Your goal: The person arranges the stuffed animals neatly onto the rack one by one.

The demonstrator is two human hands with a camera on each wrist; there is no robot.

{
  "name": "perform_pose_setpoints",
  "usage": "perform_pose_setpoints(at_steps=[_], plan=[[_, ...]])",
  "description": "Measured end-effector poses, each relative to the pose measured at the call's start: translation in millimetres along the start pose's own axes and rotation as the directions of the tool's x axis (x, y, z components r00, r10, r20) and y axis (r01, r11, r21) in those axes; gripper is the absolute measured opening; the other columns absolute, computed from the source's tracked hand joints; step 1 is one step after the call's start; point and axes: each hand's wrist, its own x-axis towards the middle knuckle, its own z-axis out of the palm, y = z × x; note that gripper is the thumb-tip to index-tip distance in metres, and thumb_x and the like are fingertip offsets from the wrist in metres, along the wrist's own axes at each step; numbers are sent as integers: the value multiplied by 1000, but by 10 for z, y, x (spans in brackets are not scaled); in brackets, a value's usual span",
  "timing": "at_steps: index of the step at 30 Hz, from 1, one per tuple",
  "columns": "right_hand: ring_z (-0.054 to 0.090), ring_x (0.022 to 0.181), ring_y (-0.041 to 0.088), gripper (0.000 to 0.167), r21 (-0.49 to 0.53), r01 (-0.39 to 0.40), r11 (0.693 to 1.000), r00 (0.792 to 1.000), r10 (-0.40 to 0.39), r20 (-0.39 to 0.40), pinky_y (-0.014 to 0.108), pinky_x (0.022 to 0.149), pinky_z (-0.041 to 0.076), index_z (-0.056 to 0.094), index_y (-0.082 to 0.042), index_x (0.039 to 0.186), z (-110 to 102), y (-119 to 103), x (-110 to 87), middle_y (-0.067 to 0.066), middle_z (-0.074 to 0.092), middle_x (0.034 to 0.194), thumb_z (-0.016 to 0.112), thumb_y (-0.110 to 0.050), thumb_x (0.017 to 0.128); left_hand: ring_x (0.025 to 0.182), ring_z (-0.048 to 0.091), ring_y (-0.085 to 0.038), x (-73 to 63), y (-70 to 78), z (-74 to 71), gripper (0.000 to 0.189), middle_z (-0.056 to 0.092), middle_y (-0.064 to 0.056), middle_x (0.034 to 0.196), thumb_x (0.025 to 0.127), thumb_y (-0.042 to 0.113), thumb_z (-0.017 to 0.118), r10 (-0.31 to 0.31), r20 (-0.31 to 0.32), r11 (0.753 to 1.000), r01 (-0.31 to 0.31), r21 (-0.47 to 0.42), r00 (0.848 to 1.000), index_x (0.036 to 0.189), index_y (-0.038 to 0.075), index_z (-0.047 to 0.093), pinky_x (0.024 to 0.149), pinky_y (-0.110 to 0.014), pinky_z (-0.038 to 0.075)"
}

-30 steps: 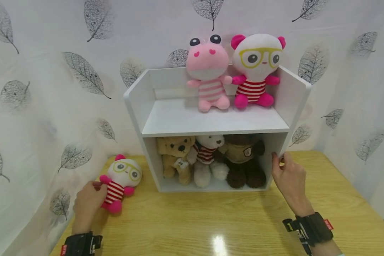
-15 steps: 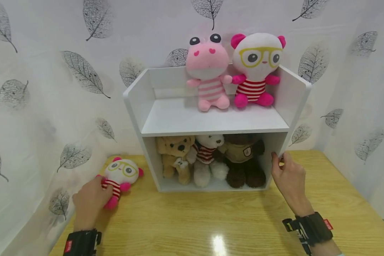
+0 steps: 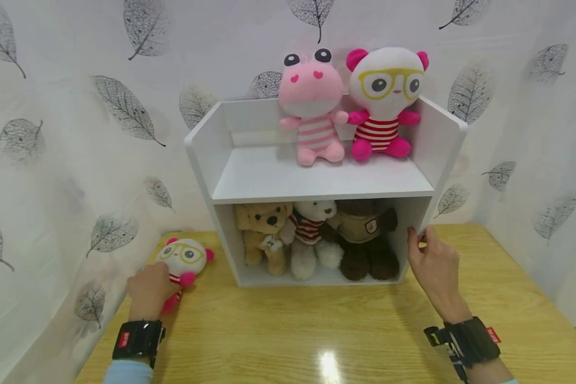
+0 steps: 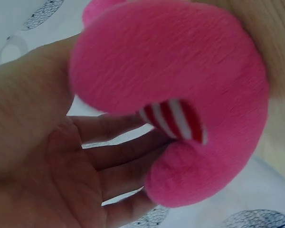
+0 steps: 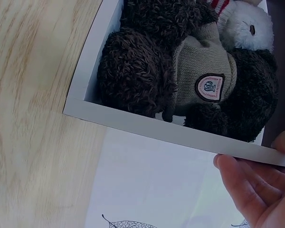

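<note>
A plush panda with yellow glasses, pink ears and a red-striped body lies at the left of the table. My left hand grips it round the striped body, covering much of it. In the left wrist view the fingers curl behind the toy, whose pink legs face the camera. At the right, my right hand pinches the side panel of the white shelf. The right wrist view has the thumb on the panel's inner face and fingers on its outer face.
On the shelf's top level sit a pink plush hippo and a second plush panda. The lower compartment holds a tan plush dog, a white plush animal and a dark brown plush bear. Leaf-patterned curtains enclose the wooden table.
My left hand has slid right and forward over the panda's body and tightened round it; the panda has turned and shifted slightly. The right hand has stayed at the shelf's side.
</note>
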Motion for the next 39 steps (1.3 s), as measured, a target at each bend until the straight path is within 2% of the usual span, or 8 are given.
perform_pose_setpoints(at_steps=[11,15,19,20,22,24,27,39], plan=[[70,57,44,21,2,-53,999,998,53,16,57,47,51,62,12,91,-29,-14,47,32,71,78,62,-9,94,82,68,-45,87,-9,53,60,68,-34,93,74,35,89,-58,37,996,60,-60,998,100,-14,63,67,-62,55],[72,65,47,29,45,-85,995,996,85,18,17,51,52,63,14,111,-62,-29,119,33,73,92,64,-9,94,78,67,-38,101,-38,27,62,68,-31,91,75,34,88,-58,65,995,62,-73,996,102,-16,63,64,-54,56],[72,71,49,36,95,-108,990,994,108,8,-8,70,27,61,12,123,-81,-56,214,34,72,101,65,-10,94,77,66,-36,112,-67,0,64,68,-30,89,75,33,89,-44,69,993,51,-102,997,102,-18,62,65,-51,56],[72,72,49,35,98,-111,989,994,111,8,-8,72,26,61,12,123,-84,-65,229,33,72,101,64,-10,95,77,66,-36,110,-74,-1,65,68,-31,90,74,33,89,-40,65,992,47,-113,997,102,-18,61,65,-51,56],[73,74,48,34,94,-114,989,994,113,10,1,67,45,61,12,122,-90,-81,246,33,72,100,63,-10,96,78,67,-38,106,-85,3,65,67,-32,91,74,32,89,-37,58,990,44,-131,998,102,-18,60,66,-52,56],[73,74,48,31,81,-115,990,993,114,13,24,64,59,61,13,119,-95,-93,242,33,73,99,62,-9,97,80,67,-40,97,-100,22,67,67,-34,93,73,33,89,-33,55,988,40,-148,998,104,-19,59,68,-53,56],[72,75,49,30,76,-116,990,993,115,17,60,64,56,61,14,119,-101,-104,226,35,72,102,62,-6,97,85,66,-44,73,-128,54,71,65,-36,99,74,32,89,-28,47,984,36,-176,999,110,-19,56,74,-55,55],[72,73,50,29,78,-87,993,996,86,17,60,61,56,60,14,120,-67,-97,189,36,71,103,62,-4,98,109,61,-57,-270,-317,61,74,57,-44,123,83,28,79,-103,-49,928,79,-365,993,128,-19,44,90,-64,51]])
